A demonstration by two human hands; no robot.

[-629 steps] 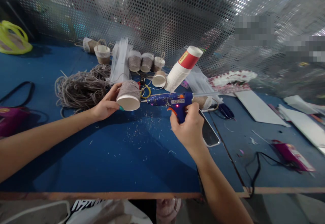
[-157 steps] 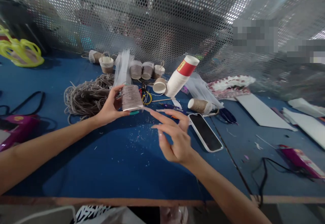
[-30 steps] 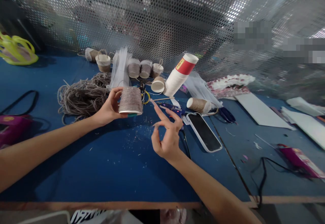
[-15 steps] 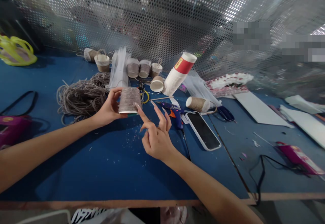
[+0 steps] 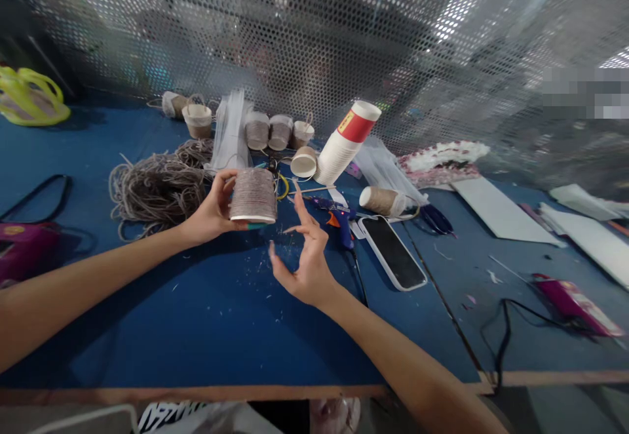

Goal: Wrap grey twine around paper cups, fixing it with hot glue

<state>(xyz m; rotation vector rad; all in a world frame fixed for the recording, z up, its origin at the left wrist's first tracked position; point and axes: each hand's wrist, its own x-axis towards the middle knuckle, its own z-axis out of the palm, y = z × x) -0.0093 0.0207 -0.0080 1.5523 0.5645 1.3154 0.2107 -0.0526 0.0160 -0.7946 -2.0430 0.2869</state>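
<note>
In my left hand [image 5: 213, 210] is a paper cup [image 5: 254, 197] wound with grey-brown cord, its white rim facing down. The fingers wrap around its left side, and part of them is hidden behind the cup. My right hand [image 5: 308, 257] is just right of the cup, not touching it, with fingers apart and nothing in them. Behind my left wrist lies a loose heap of grey-brown cord [image 5: 154, 188]. A blue glue gun [image 5: 344, 221] with an orange trigger rests beyond my right hand.
A leaning stack of white paper cups [image 5: 337, 158] stands at the back, beside several cord-wrapped cups [image 5: 257, 131]. A phone [image 5: 393, 254], a cord-wrapped cup on its side [image 5: 381, 201] and white boards [image 5: 506, 212] lie rightward. A perforated metal screen [image 5: 314, 40] borders the table [image 5: 196, 329].
My right hand has drawn away from the cup's right side and its fingers have spread. The cup has shifted slightly right and turned a little in my left hand.
</note>
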